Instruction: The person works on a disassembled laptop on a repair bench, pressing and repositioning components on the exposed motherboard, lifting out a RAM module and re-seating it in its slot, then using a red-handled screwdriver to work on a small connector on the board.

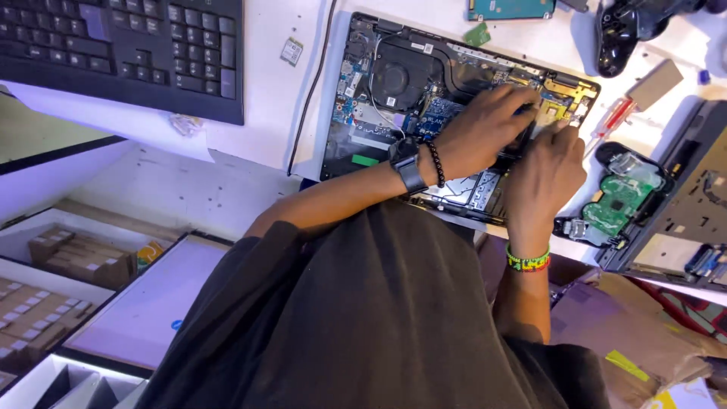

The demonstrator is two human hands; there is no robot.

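At the far left a black keyboard [129, 53] lies on the white table [265, 91], and a thin black cable [312, 83] runs down the table just to its right. A small square chip [291, 51] rests between the keyboard and the cable. Below the table edge, cardboard boxes [76, 257] sit on shelves.

In the middle lies an opened laptop [394, 98], its underside bare, with a round black fan [397, 78] in the upper part and a green board around it. The person's left hand [481, 129] rests over the right half of the laptop's insides, fingers curled down onto the parts there; a dark watch [409, 170] and a bead bracelet [435, 163] circle that wrist. Whether those fingers pinch anything cannot be told, as the hand hides its own fingertips.

Just beside it, the right hand [545, 170] also reaches into the laptop near its right hinge, fingers bent and close to the left hand's; its grip too is hidden. A bright beaded wristband [528, 261] sits on that wrist.

Further right lie a red-handled screwdriver [617, 121], an opened game controller [617, 201] showing a green board, a black controller [628, 30] above, and part of a second dark laptop shell [681, 220].
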